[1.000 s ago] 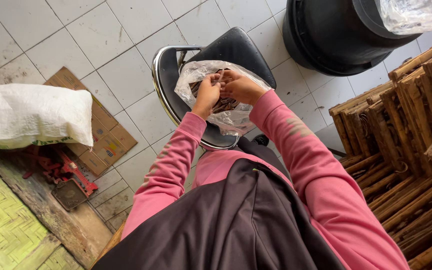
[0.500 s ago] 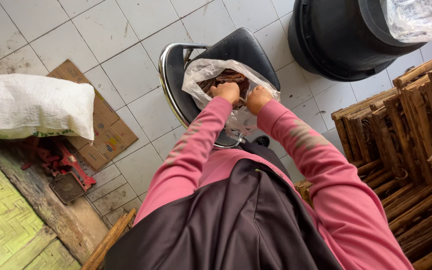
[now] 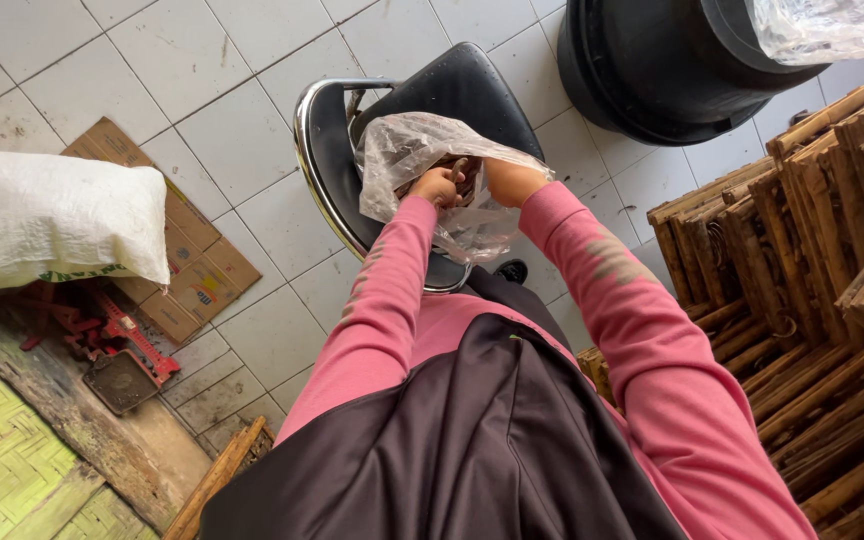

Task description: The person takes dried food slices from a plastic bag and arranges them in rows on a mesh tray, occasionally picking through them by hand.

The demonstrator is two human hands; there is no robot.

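both hands in clear plastic bag [image 3: 422, 150] on black chair seat [image 3: 472, 90], near its front edge. left hand [image 3: 435, 186] fisted on dark contents; right hand [image 3: 508, 182] grips bag mouth. contents not out yet; judged early.

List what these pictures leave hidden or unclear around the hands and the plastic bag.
Head view only:
- Bag contents: brown pieces inside the clear plastic bag, blurred by crinkled film; kind unclear.
- Right hand: fingers inside the bag, grip hidden.
- Left hand: fingertips tucked in the bag's opening.
- Black chair: seat partly covered by bag and arms.
- Black tub: cut off by the top edge.
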